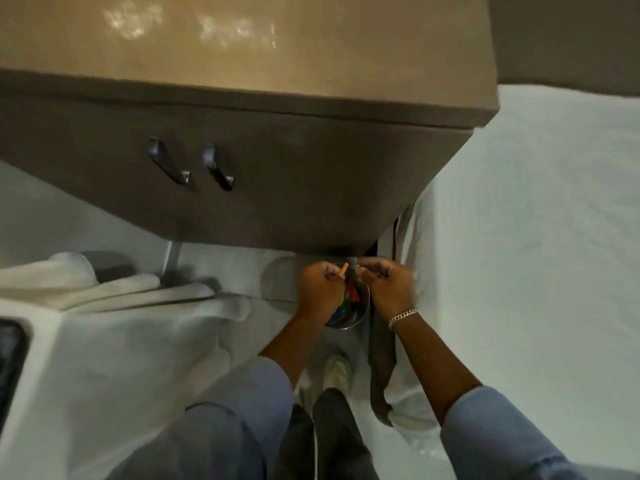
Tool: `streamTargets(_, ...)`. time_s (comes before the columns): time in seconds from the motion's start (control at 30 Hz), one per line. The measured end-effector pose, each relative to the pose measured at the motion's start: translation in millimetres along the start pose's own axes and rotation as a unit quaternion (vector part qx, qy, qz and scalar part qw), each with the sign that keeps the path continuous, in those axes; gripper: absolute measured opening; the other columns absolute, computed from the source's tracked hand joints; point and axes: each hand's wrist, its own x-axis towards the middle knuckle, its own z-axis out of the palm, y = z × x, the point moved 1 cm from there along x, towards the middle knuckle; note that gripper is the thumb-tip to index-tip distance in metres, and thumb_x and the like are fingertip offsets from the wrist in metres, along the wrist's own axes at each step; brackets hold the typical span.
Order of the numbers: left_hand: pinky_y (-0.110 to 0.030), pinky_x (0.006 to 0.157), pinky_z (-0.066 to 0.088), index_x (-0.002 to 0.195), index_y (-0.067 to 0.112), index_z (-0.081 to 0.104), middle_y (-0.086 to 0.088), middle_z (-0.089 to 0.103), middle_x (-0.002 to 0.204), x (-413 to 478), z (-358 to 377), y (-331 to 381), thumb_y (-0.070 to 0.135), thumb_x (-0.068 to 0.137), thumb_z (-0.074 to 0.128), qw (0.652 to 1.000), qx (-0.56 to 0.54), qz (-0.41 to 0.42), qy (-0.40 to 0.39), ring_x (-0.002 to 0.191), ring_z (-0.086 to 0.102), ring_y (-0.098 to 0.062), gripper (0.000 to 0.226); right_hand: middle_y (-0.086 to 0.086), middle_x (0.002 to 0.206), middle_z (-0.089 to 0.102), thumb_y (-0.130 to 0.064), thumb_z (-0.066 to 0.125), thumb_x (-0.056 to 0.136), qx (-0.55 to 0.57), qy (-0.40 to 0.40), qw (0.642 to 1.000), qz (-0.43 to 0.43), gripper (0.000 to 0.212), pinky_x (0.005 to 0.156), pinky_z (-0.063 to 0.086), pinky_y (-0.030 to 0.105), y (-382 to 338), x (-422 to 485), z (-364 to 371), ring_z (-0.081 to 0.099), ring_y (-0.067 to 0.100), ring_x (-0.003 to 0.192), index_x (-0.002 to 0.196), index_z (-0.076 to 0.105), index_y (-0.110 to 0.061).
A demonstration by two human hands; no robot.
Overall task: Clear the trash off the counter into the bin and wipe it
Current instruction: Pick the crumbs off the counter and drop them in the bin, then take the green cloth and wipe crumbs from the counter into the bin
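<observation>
I look steeply down past the tan counter (pixel 242 57) to the floor. A small shiny metal bin (pixel 356 313) stands under the cabinet's right corner, with colourful wrappers (pixel 348 299) inside. My left hand (pixel 320 289) hangs over the bin's left side, fingers closed on a small tan scrap (pixel 343 271). My right hand (pixel 389 284), with a bracelet at the wrist, is over the bin's right side, fingers pinched; whatever it pinches is too blurred to make out.
The brown cabinet front (pixel 277 188) carries two dark handles (pixel 169 164). White towels (pixel 104 285) lie at the left on a white ledge. White fabric (pixel 536 237) covers the right side. My shoe (pixel 337 372) is just below the bin.
</observation>
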Motion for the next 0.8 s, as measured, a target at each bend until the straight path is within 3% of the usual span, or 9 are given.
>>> streamTargets(0.07,-0.020,0.075,0.044,0.101,-0.002,0.071,-0.020,0.072,0.105,8,11,-18,0.003,0.087,0.060,0.999,0.039,-0.011,-0.026,0.094,0.066,-0.026,0.019,0.013,0.104,0.073,-0.006,0.063,0.085,-0.045,-0.023,0.998,0.032,0.020,0.087,0.055,0.032,31,6,11,0.067,0.024,0.097,0.104,0.071,-0.009)
streamTargets(0.13,-0.028,0.088,0.049,0.113,0.000,0.068,-0.019,0.070,0.116,7,8,-36,0.005,0.090,0.056,0.994,0.084,-0.022,-0.066,0.110,0.064,-0.030,0.026,0.014,0.110,0.070,-0.008,0.058,0.088,-0.099,-0.042,0.992,0.064,0.023,0.084,0.049,0.025,50,2,14,0.064,0.027,0.102,0.110,0.068,-0.008)
streamTargets(0.3,-0.017,0.076,0.045,0.105,0.005,0.073,-0.014,0.074,0.107,-22,-57,-65,0.006,0.090,0.054,0.996,0.083,-0.015,-0.002,0.095,0.067,-0.021,0.024,0.015,0.105,0.071,-0.005,0.056,0.089,-0.067,-0.023,0.995,0.070,0.019,0.082,0.046,0.024,35,-21,-6,0.064,0.027,0.099,0.103,0.070,-0.005)
streamTargets(0.37,-0.014,0.080,0.044,0.107,0.008,0.072,-0.011,0.073,0.111,-41,-96,-70,0.008,0.091,0.056,0.996,0.076,-0.018,0.041,0.098,0.065,-0.017,0.023,0.017,0.102,0.072,-0.003,0.060,0.087,-0.080,-0.047,0.995,0.036,0.017,0.080,0.046,0.024,9,-34,-5,0.064,0.023,0.093,0.100,0.070,-0.004)
streamTargets(0.47,-0.022,0.089,0.048,0.107,0.006,0.072,-0.012,0.074,0.110,-69,-158,-74,0.009,0.090,0.060,0.994,0.050,-0.004,0.094,0.102,0.067,-0.022,0.021,0.015,0.096,0.074,0.000,0.065,0.081,-0.084,-0.103,0.991,-0.016,0.017,0.079,0.052,0.027,-42,-57,25,0.067,0.023,0.089,0.096,0.072,-0.005)
streamTargets(0.6,-0.025,0.088,0.048,0.097,0.001,0.073,-0.014,0.074,0.100,-108,-262,-83,0.004,0.087,0.063,0.967,-0.023,0.011,0.254,0.092,0.065,-0.021,0.014,0.009,0.088,0.074,0.000,0.071,0.078,-0.046,-0.215,0.964,-0.148,0.013,0.077,0.055,0.030,-131,-110,120,0.070,0.022,0.081,0.089,0.071,-0.006)
streamTargets(0.73,-0.038,0.085,0.051,0.081,0.009,0.068,-0.009,0.069,0.086,-139,-362,-119,0.006,0.086,0.060,0.900,-0.110,-0.029,0.421,0.087,0.063,-0.026,0.010,0.002,0.082,0.072,-0.007,0.073,0.076,-0.014,-0.310,0.905,-0.292,0.010,0.071,0.054,0.014,-210,-185,232,0.066,0.012,0.073,0.084,0.071,-0.013)
streamTargets(0.8,-0.048,0.088,0.052,0.083,0.004,0.067,-0.017,0.069,0.088,-145,-405,-144,0.009,0.083,0.059,0.874,-0.097,-0.043,0.474,0.089,0.063,-0.034,0.010,0.006,0.084,0.072,-0.011,0.073,0.076,-0.022,-0.354,0.876,-0.327,0.011,0.074,0.056,0.024,-237,-217,285,0.067,0.017,0.076,0.087,0.069,-0.011)
